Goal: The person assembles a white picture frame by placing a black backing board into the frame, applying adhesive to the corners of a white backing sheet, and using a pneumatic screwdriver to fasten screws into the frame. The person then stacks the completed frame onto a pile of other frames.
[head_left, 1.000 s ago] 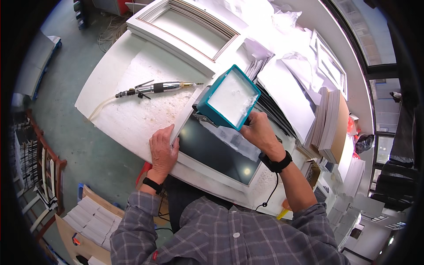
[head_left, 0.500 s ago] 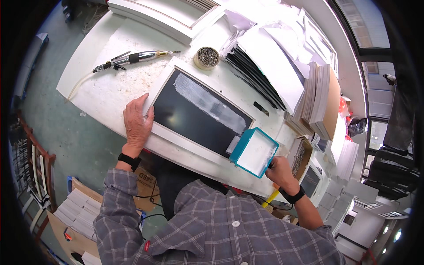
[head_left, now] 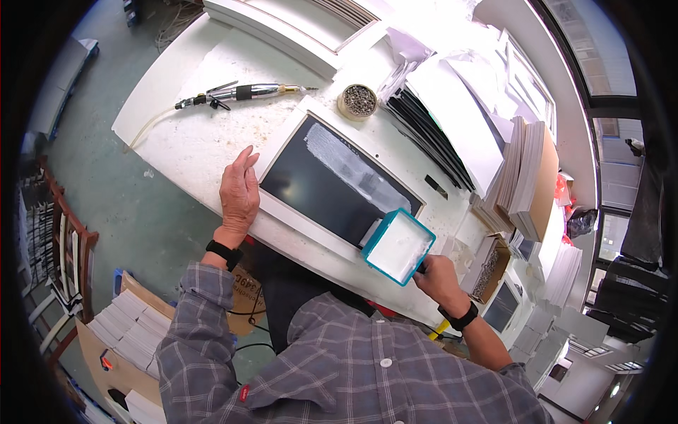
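Note:
A white frame [head_left: 302,225] with a dark inset panel [head_left: 293,173] lies on the workbench in front of me. A broad whitish streak [head_left: 346,164] runs along the panel's far side. My right hand [head_left: 439,281] is closed around the dark handle of a teal box-shaped spreader [head_left: 376,236], which holds white material. The spreader sits over the panel's near right end and overhangs the frame. At the frame's left edge is my left hand [head_left: 240,196], fingers stretched out and holding nothing; whether it touches the frame I cannot tell.
A silver air tool [head_left: 254,92] with a hose lies at far left. Beyond the frame stands a round tub [head_left: 357,102] of small metal pieces. Black strips [head_left: 427,134], white sheets and stacked boards [head_left: 531,182] fill the right side. An open box [head_left: 489,272] of small pieces stands near my right hand.
The spreader has moved left and nearer to me over the panel, with my right hand on it. My left hand's fingers have shifted slightly off the frame's edge. The whole view has shifted.

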Motion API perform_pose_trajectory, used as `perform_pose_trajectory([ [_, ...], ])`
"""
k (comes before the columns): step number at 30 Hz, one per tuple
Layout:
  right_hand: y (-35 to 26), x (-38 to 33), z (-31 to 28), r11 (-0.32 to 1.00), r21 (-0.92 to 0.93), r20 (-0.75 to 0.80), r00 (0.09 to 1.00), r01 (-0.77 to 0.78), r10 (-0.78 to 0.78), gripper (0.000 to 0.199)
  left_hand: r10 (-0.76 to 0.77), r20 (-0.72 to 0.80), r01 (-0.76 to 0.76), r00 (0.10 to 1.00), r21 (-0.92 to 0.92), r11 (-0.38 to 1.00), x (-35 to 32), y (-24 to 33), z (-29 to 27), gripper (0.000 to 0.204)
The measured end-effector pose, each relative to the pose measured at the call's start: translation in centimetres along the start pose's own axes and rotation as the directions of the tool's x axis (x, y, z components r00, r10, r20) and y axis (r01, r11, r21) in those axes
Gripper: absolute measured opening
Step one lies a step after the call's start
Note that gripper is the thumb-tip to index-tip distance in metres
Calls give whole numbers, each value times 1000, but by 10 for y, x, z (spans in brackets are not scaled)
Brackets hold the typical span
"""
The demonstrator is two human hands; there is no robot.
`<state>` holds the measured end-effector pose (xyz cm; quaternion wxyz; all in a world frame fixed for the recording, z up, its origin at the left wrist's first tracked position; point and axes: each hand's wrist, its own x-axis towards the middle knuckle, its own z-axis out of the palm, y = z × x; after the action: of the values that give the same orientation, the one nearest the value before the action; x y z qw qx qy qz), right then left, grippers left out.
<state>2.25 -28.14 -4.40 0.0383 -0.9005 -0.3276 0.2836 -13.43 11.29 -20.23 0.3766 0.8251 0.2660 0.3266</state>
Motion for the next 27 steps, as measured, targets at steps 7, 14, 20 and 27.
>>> perform_pose_trajectory([
  [7,-90,69,-2,988,-7,-1,988,153,-153,27,-184,33,187,982,-207,960,0,0,-8,43],
  [14,-158,132,16,950,123,-122,955,286,-271,28,-250,69,259,966,-262,930,0,-4,-13,47],
  [20,-159,170,6,882,355,-306,930,309,-203,20,-202,63,211,977,-250,945,-1,-15,-6,46],
  [27,-136,173,-57,947,214,-347,925,238,-154,24,32,45,-35,998,66,997,2,-5,-4,58],
])
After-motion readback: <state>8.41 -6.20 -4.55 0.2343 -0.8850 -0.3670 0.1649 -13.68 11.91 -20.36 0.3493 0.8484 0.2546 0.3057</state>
